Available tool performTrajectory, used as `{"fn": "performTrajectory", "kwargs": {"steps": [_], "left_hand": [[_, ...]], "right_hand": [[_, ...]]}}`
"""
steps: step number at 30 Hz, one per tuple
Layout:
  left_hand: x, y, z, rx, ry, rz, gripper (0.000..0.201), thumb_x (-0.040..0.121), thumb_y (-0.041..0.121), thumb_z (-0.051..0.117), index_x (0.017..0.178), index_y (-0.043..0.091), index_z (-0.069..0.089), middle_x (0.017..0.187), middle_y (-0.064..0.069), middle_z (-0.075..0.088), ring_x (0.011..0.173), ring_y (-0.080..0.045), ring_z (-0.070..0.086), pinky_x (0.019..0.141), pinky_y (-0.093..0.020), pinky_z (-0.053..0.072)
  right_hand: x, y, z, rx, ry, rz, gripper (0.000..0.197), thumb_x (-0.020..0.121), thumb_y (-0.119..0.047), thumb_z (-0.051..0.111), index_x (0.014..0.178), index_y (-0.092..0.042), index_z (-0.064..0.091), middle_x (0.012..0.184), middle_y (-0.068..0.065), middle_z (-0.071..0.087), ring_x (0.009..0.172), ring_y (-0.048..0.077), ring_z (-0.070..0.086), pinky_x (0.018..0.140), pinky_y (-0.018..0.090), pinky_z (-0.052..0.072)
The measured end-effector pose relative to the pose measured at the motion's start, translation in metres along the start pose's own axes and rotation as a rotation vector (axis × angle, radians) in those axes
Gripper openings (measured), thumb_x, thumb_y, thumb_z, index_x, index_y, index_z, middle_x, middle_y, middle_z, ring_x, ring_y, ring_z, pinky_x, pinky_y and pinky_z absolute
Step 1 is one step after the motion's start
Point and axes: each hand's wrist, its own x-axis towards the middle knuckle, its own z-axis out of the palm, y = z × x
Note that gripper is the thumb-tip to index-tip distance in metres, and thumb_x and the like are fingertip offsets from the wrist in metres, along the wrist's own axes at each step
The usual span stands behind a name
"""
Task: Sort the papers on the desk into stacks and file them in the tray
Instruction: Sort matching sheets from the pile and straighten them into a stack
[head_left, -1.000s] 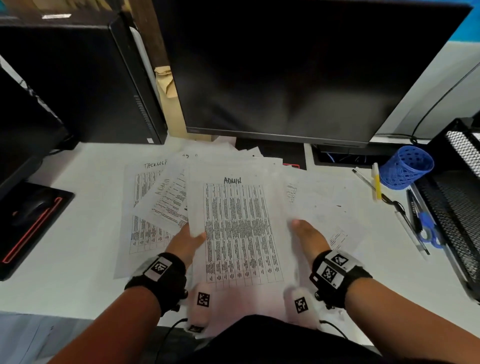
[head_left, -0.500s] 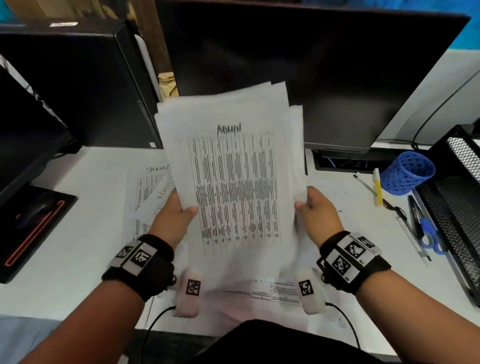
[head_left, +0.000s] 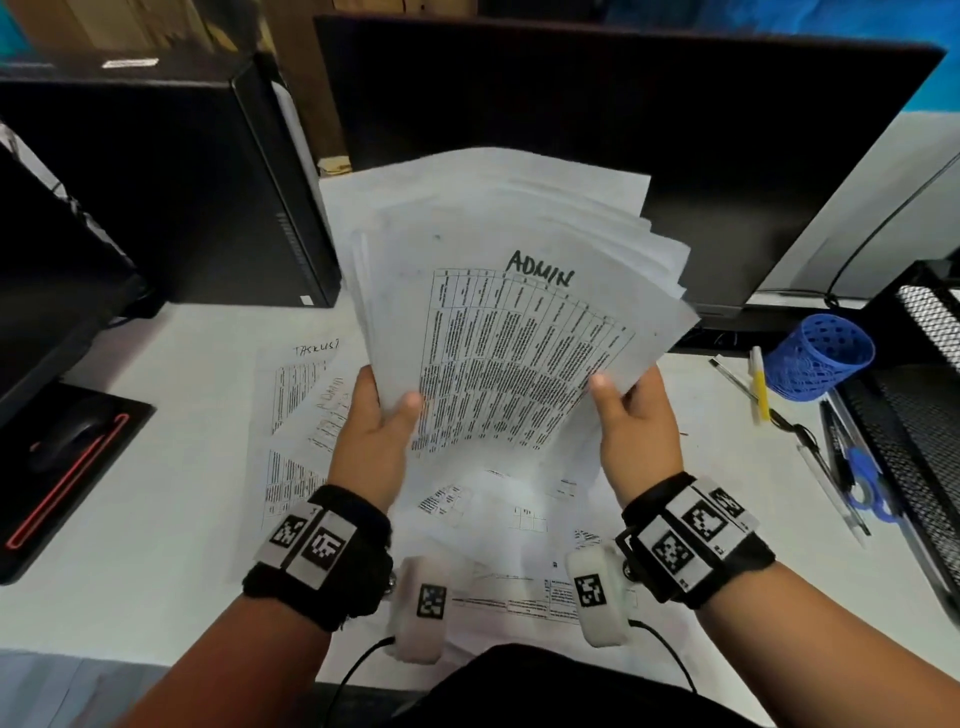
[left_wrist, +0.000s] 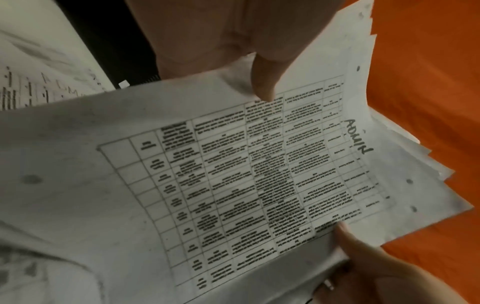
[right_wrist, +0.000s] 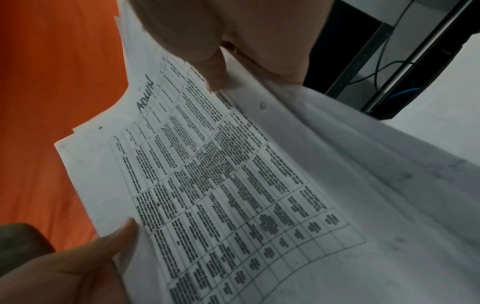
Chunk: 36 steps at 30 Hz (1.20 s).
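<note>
Papers (head_left: 498, 291) headed "ADMIN", both hands' grip

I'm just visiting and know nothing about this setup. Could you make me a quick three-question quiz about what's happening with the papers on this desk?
1. True or false: both the left hand and the right hand hold the lifted stack of papers.
2. Which word is handwritten on the stack's top sheet? A) ADMIN B) INVOICE C) URGENT
3. Fill in: the blue pen cup lies tipped on its ____ on the desk, beside the black mesh tray.

Key: 1 true; 2 A; 3 side.
</note>
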Motion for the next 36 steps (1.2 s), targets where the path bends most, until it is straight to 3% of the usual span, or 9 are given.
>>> {"fn": "performTrajectory", "kwargs": {"steps": [6, 10, 13, 16, 20, 23, 28, 33, 36], "left_hand": [[-0.001, 0.011, 0.005, -0.116, 0.056, 0.076, 0.047, 0.096, 0.026, 0.048, 0.138, 0.041, 0.032, 0.124, 0.022, 0.053, 0.116, -0.002, 0.05, 0.098, -0.025, 0.037], [0.0, 0.011, 0.004, -0.083, 0.031, 0.146, 0.045, 0.092, 0.022, 0.055, 0.109, 0.058, 0.035, 0.116, 0.023, 0.054, 0.105, 0.012, 0.051, 0.085, -0.016, 0.04], [0.003, 0.013, 0.004, -0.061, 0.035, 0.154, 0.045, 0.09, 0.022, 0.058, 0.108, 0.057, 0.036, 0.112, 0.023, 0.057, 0.101, 0.017, 0.051, 0.078, -0.006, 0.04], [0.007, 0.018, 0.005, -0.035, 0.036, 0.176, 0.045, 0.089, 0.023, 0.06, 0.111, 0.054, 0.036, 0.116, 0.019, 0.057, 0.106, 0.009, 0.053, 0.078, -0.007, 0.041], [0.009, 0.021, 0.006, -0.011, 0.038, 0.191, 0.049, 0.086, 0.022, 0.065, 0.109, 0.054, 0.037, 0.118, 0.015, 0.059, 0.109, -0.004, 0.057, 0.08, -0.017, 0.043], [0.01, 0.021, 0.006, -0.019, 0.041, 0.175, 0.05, 0.084, 0.026, 0.067, 0.115, 0.05, 0.037, 0.119, 0.015, 0.06, 0.111, -0.005, 0.057, 0.084, -0.02, 0.045], [0.013, 0.02, 0.007, -0.062, 0.044, 0.146, 0.046, 0.084, 0.027, 0.066, 0.12, 0.044, 0.044, 0.117, 0.015, 0.062, 0.109, 0.001, 0.057, 0.084, -0.017, 0.044], [0.017, 0.022, 0.011, -0.041, 0.049, 0.126, 0.035, 0.086, 0.027, 0.064, 0.121, 0.028, 0.056, 0.111, 0.015, 0.065, 0.103, 0.005, 0.057, 0.077, -0.01, 0.041], [0.02, 0.024, 0.011, -0.061, 0.077, 0.103, 0.03, 0.089, 0.028, 0.061, 0.118, 0.031, 0.057, 0.105, 0.019, 0.064, 0.099, 0.009, 0.055, 0.076, -0.011, 0.039]], "right_hand": [[0.0, -0.025, 0.0, 0.068, 0.048, -0.12, 0.037, 0.095, -0.01, 0.051, 0.132, -0.013, 0.046, 0.114, -0.019, 0.058, 0.104, -0.015, 0.054, 0.085, 0.001, 0.041], [0.0, -0.043, -0.004, 0.13, 0.032, -0.137, 0.038, 0.088, -0.013, 0.063, 0.119, -0.026, 0.044, 0.106, -0.016, 0.061, 0.098, -0.008, 0.059, 0.08, 0.01, 0.048], [0.007, -0.063, -0.008, 0.175, 0.069, -0.199, 0.044, 0.087, -0.013, 0.065, 0.122, -0.021, 0.04, 0.114, -0.004, 0.057, 0.105, 0.005, 0.059, 0.087, 0.024, 0.052], [0.012, -0.086, -0.012, 0.161, 0.073, -0.362, 0.051, 0.088, -0.014, 0.064, 0.129, -0.028, 0.036, 0.123, 0.018, 0.052, 0.11, 0.026, 0.056, 0.095, 0.044, 0.05], [0.018, -0.107, -0.013, -0.073, 0.095, -0.481, 0.043, 0.092, -0.026, 0.058, 0.131, -0.033, 0.041, 0.119, -0.007, 0.055, 0.098, 0.008, 0.053, 0.095, 0.026, 0.045], [0.027, -0.113, -0.012, -0.064, 0.088, -0.368, 0.015, 0.091, -0.032, 0.058, 0.104, -0.03, 0.066, 0.088, -0.019, 0.063, 0.079, -0.005, 0.053, 0.078, 0.015, 0.044], [0.039, -0.107, -0.014, -0.097, 0.173, -0.311, 0.013, 0.094, -0.031, 0.052, 0.084, -0.031, 0.06, 0.075, -0.012, 0.054, 0.069, 0.007, 0.047, 0.067, 0.024, 0.041], [0.044, -0.101, -0.015, -0.128, 0.188, -0.341, 0.014, 0.098, -0.025, 0.042, 0.095, -0.018, 0.054, 0.078, -0.014, 0.048, 0.068, -0.004, 0.042, 0.067, 0.011, 0.037], [0.039, -0.106, -0.016, -0.14, 0.105, -0.437, 0.025, 0.1, -0.025, 0.04, 0.125, -0.026, 0.044, 0.106, -0.016, 0.053, 0.085, -0.01, 0.048, 0.082, 0.009, 0.04]]}}
